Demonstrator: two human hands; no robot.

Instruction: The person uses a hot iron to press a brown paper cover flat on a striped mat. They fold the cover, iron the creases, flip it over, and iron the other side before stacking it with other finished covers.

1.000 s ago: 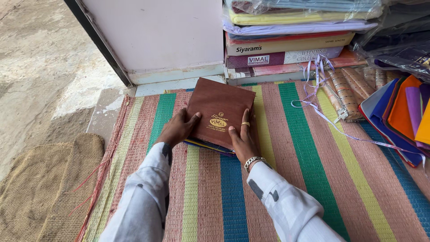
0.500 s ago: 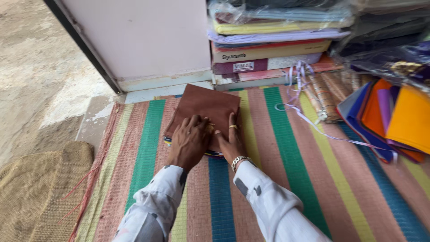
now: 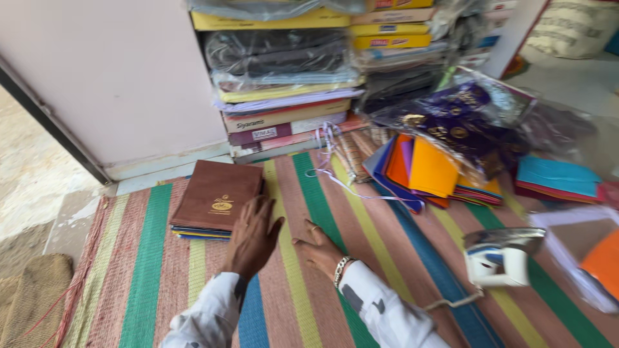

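Note:
A brown folder with a gold emblem (image 3: pixel 218 194) lies on top of a short stack of coloured sheets on the striped mat (image 3: pixel 148 283). My left hand (image 3: pixel 253 237) hovers just to the right of the stack, fingers spread, holding nothing. My right hand (image 3: pixel 319 248) rests flat on the mat beside it, fingers apart and empty, with a ring and a metal bracelet at the wrist. Both arms wear white sleeves.
A tall pile of boxed and bagged cloth (image 3: pixel 284 84) stands against the white wall. Fanned coloured fabric pieces (image 3: pixel 429 171) and purple bagged cloth (image 3: pixel 451 113) lie to the right. A clothes iron (image 3: pixel 500 258) sits at right, teal pieces (image 3: pixel 554 177) beyond it.
Both hands have let go of the brown folder and drawn back to the right. The view has swung right, bringing the iron and coloured fabric into sight.

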